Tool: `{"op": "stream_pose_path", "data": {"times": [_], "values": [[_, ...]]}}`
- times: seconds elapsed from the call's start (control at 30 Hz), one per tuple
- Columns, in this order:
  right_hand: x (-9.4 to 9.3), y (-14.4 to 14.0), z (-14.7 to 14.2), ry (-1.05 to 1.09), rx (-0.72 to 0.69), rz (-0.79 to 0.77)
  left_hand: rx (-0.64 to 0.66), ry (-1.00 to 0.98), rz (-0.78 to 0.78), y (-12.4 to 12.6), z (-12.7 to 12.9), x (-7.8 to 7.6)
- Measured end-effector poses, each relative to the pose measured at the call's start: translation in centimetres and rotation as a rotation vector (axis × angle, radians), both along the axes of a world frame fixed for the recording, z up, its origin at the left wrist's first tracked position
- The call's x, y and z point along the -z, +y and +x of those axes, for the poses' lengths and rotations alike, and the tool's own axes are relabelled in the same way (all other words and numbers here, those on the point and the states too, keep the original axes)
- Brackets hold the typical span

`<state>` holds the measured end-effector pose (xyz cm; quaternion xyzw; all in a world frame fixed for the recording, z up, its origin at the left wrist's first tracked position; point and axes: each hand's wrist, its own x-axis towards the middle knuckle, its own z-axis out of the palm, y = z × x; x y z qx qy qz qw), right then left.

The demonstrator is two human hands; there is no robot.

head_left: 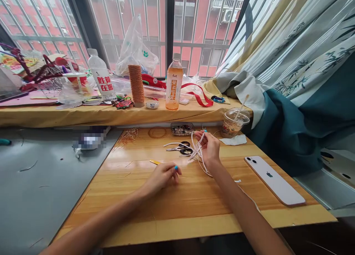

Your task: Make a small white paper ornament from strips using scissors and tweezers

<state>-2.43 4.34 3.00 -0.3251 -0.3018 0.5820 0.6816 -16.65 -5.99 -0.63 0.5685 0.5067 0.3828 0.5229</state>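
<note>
Right hand (pixel 210 147) raised above the wooden table (pixel 194 207), fingers pinching a loose bundle of white strips (pixel 198 153) that trail to the tabletop, left hand (pixel 163 176) curled shut on the wood, contents undetermined; scissors (pixel 181 148) idle just beside; strips unshaped, work judged early.

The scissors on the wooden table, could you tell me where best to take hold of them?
Grip the scissors by the black handle loops on their right end, coming from above. They lie flat, blades pointing left, and the right hand with its white strips is nearest the loops.
</note>
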Motion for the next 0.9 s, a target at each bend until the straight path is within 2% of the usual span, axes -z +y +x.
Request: {"op": "stream_pose_path", "data": {"times": [0.07, 0.1, 0.23, 0.3, 0.43, 0.53, 0.6, 0.67, 0.9], "values": [[0.1, -1.3, -1.0, -0.071, -0.107, 0.025, -0.09, -0.014, 0.059, 0.0, 0.0, -0.2], [0.2, -2.1, -1.7, -0.161, -0.224, 0.068, -0.114, -0.027, 0.086, 0.0, 0.0, -0.2], [0.9, -4.8, -4.5, -0.341, -0.533, 0.128, -0.082, -0.076, 0.121, 0.3, -0.1, 0.1], [1.0, -5.2, -5.1, -0.358, -0.574, 0.127, -0.133, -0.092, 0.109, 0.5, -0.3, 0.3], [1.4, -4.7, -4.7, -0.38, -0.595, 0.117, -0.324, -0.173, 0.082, 0.8, -1.3, 0.1], [2.2, -4.6, -4.7, -0.453, -0.811, 0.068, -0.455, -0.303, 0.118, 1.2, -2.4, -0.2], [2.8, -4.8, -5.0, -0.482, -0.905, 0.043, -0.478, -0.307, 0.15, 1.5, -3.1, -0.3], [3.3, -5.0, -5.4, -0.485, -0.892, 0.028, -0.48, -0.281, 0.178, 2.0, -3.6, -0.3], [4.6, -4.7, -5.3, -0.476, -0.711, 0.026, -0.569, -0.294, 0.216, 3.0, -4.2, 0.4]]}}
